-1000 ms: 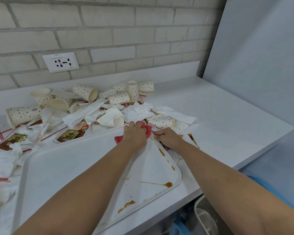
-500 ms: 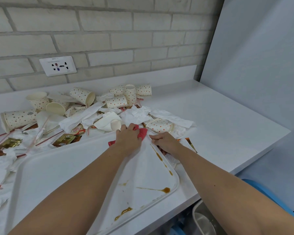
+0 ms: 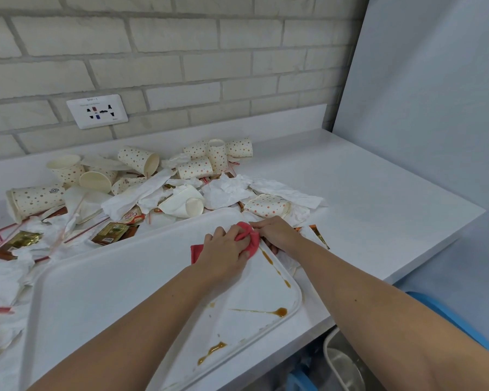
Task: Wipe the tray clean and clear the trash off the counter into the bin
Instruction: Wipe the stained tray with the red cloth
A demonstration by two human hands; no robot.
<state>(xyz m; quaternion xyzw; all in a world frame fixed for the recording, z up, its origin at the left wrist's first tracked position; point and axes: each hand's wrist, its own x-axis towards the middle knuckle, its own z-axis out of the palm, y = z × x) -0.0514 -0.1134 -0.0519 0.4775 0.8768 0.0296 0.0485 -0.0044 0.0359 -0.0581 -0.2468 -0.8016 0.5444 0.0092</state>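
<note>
A large white tray [image 3: 102, 292] lies on the white counter, smeared with brown sauce streaks [image 3: 268, 311] along its right and front parts. My left hand [image 3: 226, 249] presses a red cloth [image 3: 249, 238] onto the tray's far right corner. My right hand [image 3: 274, 231] grips the tray's right rim beside the cloth, fingers curled over the edge. Behind the tray lies a heap of trash: dotted paper cups [image 3: 195, 167], crumpled napkins [image 3: 226, 190], sachets [image 3: 113, 232] and red straws.
The bin [image 3: 342, 362] shows below the counter's front edge at bottom right, beside something blue. A wall socket [image 3: 96, 110] sits on the brick wall. A grey panel borders the counter [image 3: 378, 198] on the right. More napkins lie left of the tray.
The red cloth has bunched up under my left hand, which has shifted slightly right toward the tray's corner. My right hand stays on the rim. The view has tilted a little.
</note>
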